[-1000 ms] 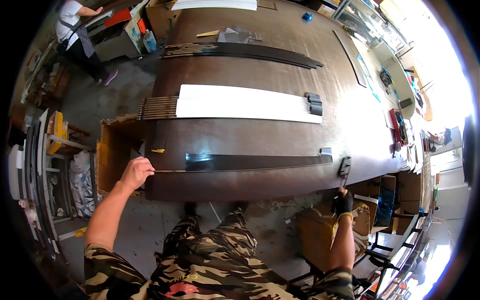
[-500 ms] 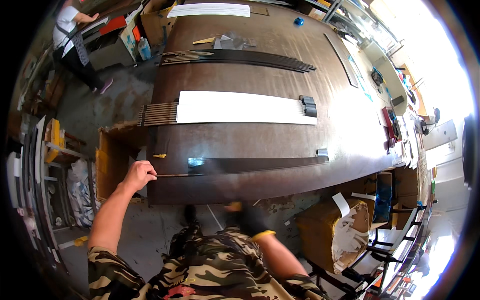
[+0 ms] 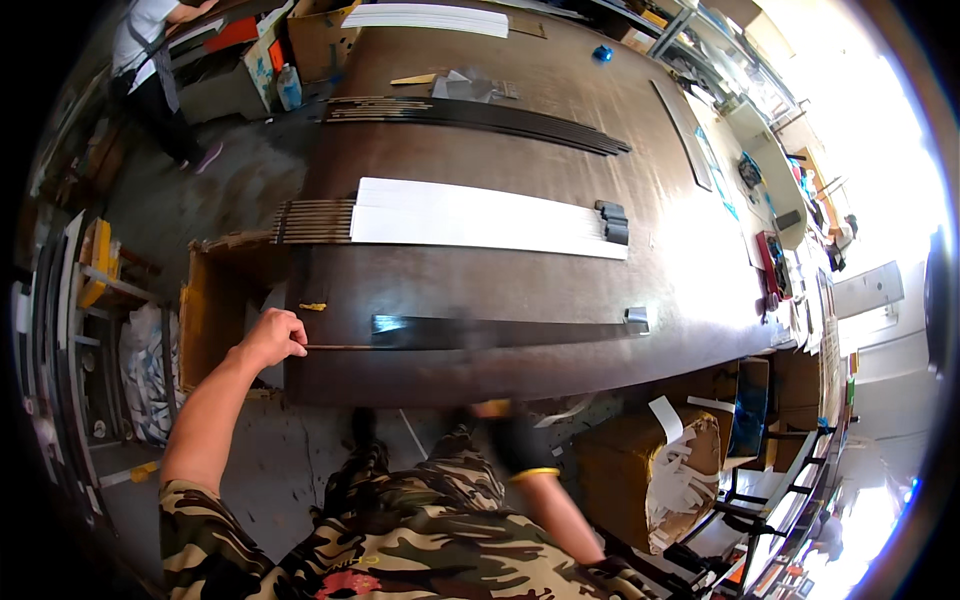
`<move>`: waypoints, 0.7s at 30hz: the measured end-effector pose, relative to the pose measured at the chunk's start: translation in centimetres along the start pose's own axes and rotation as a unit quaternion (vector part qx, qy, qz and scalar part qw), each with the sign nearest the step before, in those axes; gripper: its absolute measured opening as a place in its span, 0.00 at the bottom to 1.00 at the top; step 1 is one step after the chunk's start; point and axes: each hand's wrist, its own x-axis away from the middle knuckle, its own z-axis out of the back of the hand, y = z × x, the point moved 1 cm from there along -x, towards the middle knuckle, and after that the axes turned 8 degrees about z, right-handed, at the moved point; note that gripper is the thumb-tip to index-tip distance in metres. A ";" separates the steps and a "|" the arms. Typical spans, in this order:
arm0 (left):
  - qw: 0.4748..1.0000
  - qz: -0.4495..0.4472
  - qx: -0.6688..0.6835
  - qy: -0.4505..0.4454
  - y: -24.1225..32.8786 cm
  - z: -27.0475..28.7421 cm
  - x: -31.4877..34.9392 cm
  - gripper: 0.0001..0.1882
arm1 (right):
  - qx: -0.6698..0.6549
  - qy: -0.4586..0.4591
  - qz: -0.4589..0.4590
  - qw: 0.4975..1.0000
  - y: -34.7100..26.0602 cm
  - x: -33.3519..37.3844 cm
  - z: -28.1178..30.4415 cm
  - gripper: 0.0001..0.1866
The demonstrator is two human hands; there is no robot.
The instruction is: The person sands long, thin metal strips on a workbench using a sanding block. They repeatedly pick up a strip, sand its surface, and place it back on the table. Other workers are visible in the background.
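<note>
Here we are at the big brown table (image 3: 450, 285), and it fills most of our view! Across its middle we have the white sheets (image 3: 480, 217), with a row of brown rod ends (image 3: 315, 222) poking out on the left. Down by the right front corner we spot a cardboard box (image 3: 608, 470) with white scraps in its open mouth. Beyond the white sheets, there's our bundle of black strips (image 3: 500, 125), lying side by side.

Now to the front, where we find the dark strip (image 3: 560, 332), flat on the table near the front edge, well apart from the white sheets. Below it is the right hand (image 3: 508, 432), in a black glove with a yellow cuff, blurred, just at the table's front edge; we can't tell whether it holds anything. A dark smear crosses the strip above it, too blurred for us to name.

And look at the left hand (image 3: 275, 338)! Bare, just off the table's left edge, fingers closed on the end of a thin rod (image 3: 335, 347), which runs to the strip's lower left corner. At the strip's far right end we see a small grey block (image 3: 637, 318), and near the left hand, a yellow scrap (image 3: 313, 306).
</note>
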 end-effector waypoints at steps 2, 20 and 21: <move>1.000 0.003 -0.017 -0.011 0.2 0.0 -0.2 0.12 | -0.035 -0.076 0.121 0.989 -10.2 -1.4 0.4 0.16; 0.998 0.025 -0.041 -0.052 -0.4 0.3 -0.7 0.14 | -0.068 0.086 -0.011 0.994 -1.6 -0.8 4.3 0.16; 0.996 0.041 -0.050 -0.060 -0.2 0.4 -0.9 0.14 | -0.057 -0.030 -0.028 0.998 -7.9 -1.2 3.5 0.19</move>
